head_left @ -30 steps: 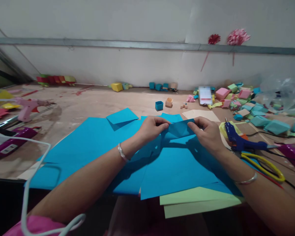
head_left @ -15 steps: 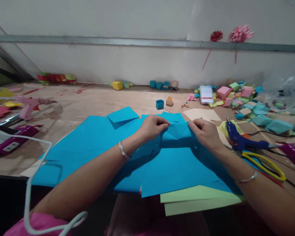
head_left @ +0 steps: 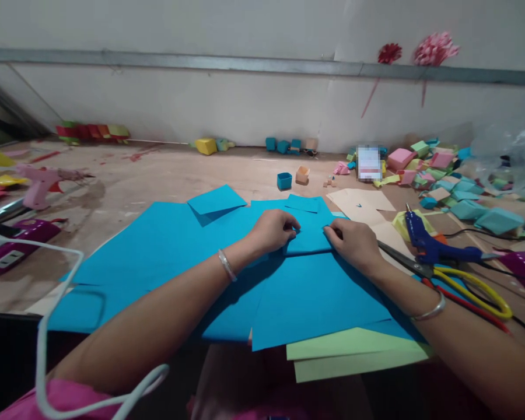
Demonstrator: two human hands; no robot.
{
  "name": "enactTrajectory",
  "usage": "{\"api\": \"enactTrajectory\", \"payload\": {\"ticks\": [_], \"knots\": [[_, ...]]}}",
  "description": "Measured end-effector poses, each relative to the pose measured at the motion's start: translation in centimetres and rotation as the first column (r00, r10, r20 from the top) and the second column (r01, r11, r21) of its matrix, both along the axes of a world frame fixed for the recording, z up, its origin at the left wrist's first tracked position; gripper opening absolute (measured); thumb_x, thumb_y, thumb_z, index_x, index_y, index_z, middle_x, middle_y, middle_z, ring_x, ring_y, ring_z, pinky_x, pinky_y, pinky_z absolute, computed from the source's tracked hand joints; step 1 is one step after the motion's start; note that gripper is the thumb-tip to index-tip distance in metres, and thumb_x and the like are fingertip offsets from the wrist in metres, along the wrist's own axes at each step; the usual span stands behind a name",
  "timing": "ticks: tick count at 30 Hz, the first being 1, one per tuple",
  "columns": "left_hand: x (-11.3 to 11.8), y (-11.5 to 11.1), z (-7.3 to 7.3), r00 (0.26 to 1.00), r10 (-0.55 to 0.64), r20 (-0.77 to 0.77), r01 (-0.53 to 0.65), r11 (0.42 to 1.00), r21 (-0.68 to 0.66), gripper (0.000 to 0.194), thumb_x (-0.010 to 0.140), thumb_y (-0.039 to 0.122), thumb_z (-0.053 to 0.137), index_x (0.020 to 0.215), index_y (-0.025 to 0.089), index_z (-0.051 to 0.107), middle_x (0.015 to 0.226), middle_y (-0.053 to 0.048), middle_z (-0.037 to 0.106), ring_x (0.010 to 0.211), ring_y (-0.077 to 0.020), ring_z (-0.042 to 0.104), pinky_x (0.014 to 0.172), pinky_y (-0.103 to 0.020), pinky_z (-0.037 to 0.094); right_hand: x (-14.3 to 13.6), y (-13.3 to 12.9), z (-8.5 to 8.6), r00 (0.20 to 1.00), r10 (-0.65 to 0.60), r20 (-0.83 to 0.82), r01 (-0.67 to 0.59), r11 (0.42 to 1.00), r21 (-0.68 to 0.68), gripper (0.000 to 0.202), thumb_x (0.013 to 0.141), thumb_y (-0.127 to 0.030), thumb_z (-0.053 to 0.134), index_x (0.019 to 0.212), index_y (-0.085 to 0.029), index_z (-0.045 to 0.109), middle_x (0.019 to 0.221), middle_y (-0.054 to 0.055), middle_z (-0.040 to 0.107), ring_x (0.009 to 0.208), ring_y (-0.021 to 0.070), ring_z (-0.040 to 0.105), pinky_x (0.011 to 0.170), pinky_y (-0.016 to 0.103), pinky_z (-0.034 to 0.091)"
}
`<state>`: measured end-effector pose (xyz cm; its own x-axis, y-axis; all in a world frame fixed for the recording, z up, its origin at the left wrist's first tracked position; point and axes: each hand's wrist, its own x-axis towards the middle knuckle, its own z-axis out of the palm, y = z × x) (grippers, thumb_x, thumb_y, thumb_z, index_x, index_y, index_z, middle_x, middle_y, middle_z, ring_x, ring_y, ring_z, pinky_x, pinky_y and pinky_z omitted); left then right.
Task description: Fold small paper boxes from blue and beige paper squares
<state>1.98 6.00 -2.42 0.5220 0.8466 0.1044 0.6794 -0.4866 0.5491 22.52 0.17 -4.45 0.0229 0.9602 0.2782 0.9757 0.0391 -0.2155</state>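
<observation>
Between my hands is a small piece of blue paper [head_left: 310, 240], its lower edge showing as a fold. My left hand [head_left: 272, 230] pinches its left side with thumb and fingers. On the right side, my right hand [head_left: 353, 242] is closed on the paper in the same way. Underneath lie larger blue sheets [head_left: 157, 251], spread over the table front. A loose blue piece [head_left: 216, 200] rests on them at the left, and a smaller blue piece [head_left: 303, 203] just beyond my hands. Pale green sheets [head_left: 345, 350] stick out at the near edge.
Scissors [head_left: 472, 286] with yellow and red handles and a blue glue gun [head_left: 433, 242] lie right of my right arm. At left is a pink glue gun [head_left: 39, 181]; a white cable [head_left: 48, 338] loops near my left arm. Paper boxes [head_left: 464, 192] are heaped at right.
The blue paper has come down from a raised, bent position to lie nearly flat on the sheets. Both hands have moved slightly down and toward me, still holding it.
</observation>
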Motion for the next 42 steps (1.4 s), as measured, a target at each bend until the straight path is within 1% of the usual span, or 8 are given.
{"api": "enactTrajectory", "payload": {"ticks": [13,16,19,21,31,35,38,42], "knots": [[-0.1,0.4,-0.5,0.967,-0.241,-0.086,0.252,0.958,0.139,0.03,0.077,0.008,0.058,0.091,0.023,0.08,0.082,-0.006,0.061,0.076,-0.0183,0.055,0.068,-0.029,0.043,-1.1,-0.4,0.4,0.965,0.031,0.262,-0.024,0.999,-0.031,0.023,0.094,-0.032,0.048,0.083,-0.018,0.063,0.085,0.008,0.069,0.076,0.019,0.059,0.056,0.031,0.018],[0.0,0.3,-0.4,0.923,-0.369,-0.107,0.383,0.898,0.216,0.031,0.078,0.004,0.055,0.088,0.021,0.079,0.09,-0.008,0.063,0.087,-0.0197,0.056,0.076,-0.029,0.043,-1.1,-0.5,0.5,0.956,0.044,0.292,-0.035,0.999,-0.033,0.023,0.094,-0.032,0.049,0.082,-0.018,0.063,0.083,0.008,0.068,0.075,0.0193,0.059,0.057,0.032,0.018],[-0.2,0.4,-0.2,0.83,-0.542,-0.134,0.558,0.798,0.227,0.044,0.081,-0.001,0.047,0.102,0.024,0.077,0.095,-0.007,0.064,0.086,-0.0167,0.059,0.074,-0.026,0.043,-1.0,-0.4,0.5,0.951,0.043,0.306,-0.034,0.999,-0.035,0.023,0.094,-0.032,0.048,0.084,-0.018,0.063,0.084,0.007,0.068,0.076,0.0195,0.06,0.057,0.032,0.018],[-0.4,0.6,0.0,0.796,-0.589,-0.14,0.605,0.767,0.213,0.049,0.083,-0.002,0.044,0.109,0.028,0.074,0.097,-0.006,0.065,0.085,-0.016,0.06,0.073,-0.025,0.043,-1.0,-0.3,0.3,0.95,0.039,0.31,-0.029,0.999,-0.038,0.023,0.095,-0.033,0.047,0.085,-0.018,0.063,0.085,0.007,0.068,0.077,0.0195,0.06,0.056,0.032,0.018],[-1.6,1.1,1.6,0.757,-0.634,-0.159,0.651,0.751,0.108,0.058,0.08,-0.006,0.042,0.115,0.03,0.071,0.107,-0.003,0.067,0.092,-0.0161,0.062,0.075,-0.023,0.042,-1.1,-0.5,0.7,0.95,0.053,0.308,-0.033,0.997,-0.069,0.023,0.096,-0.032,0.045,0.089,-0.018,0.062,0.087,0.007,0.069,0.079,0.02,0.061,0.056,0.031,0.018],[-1.2,0.5,2.0,0.768,-0.574,-0.285,0.626,0.765,0.147,0.07,0.073,-0.01,0.041,0.123,0.034,0.065,0.101,-0.002,0.066,0.085,-0.0156,0.059,0.066,-0.023,0.038,-1.1,-0.5,0.7,0.95,0.049,0.309,-0.029,0.997,-0.069,0.023,0.096,-0.031,0.045,0.088,-0.018,0.062,0.087,0.008,0.069,0.079,0.02,0.061,0.056,0.031,0.018],[-0.9,0.3,2.0,0.77,-0.546,-0.33,0.617,0.77,0.162,0.059,0.077,-0.005,0.046,0.118,0.031,0.069,0.105,-0.003,0.067,0.084,-0.0157,0.058,0.063,-0.024,0.035,-1.0,-0.4,0.4,0.95,0.049,0.308,-0.031,0.998,-0.063,0.022,0.096,-0.032,0.045,0.089,-0.018,0.062,0.087,0.008,0.068,0.078,0.0201,0.06,0.055,0.031,0.018],[-0.2,0.6,0.8,0.82,-0.508,-0.262,0.56,0.806,0.189,0.031,0.089,0.014,0.054,0.105,0.029,0.075,0.098,-0.003,0.068,0.08,-0.0144,0.059,0.064,-0.024,0.035,-0.8,-0.3,0.3,0.953,0.052,0.299,-0.038,0.998,-0.053,0.023,0.095,-0.033,0.046,0.088,-0.019,0.062,0.087,0.008,0.068,0.077,0.0201,0.06,0.055,0.031,0.018]]}}
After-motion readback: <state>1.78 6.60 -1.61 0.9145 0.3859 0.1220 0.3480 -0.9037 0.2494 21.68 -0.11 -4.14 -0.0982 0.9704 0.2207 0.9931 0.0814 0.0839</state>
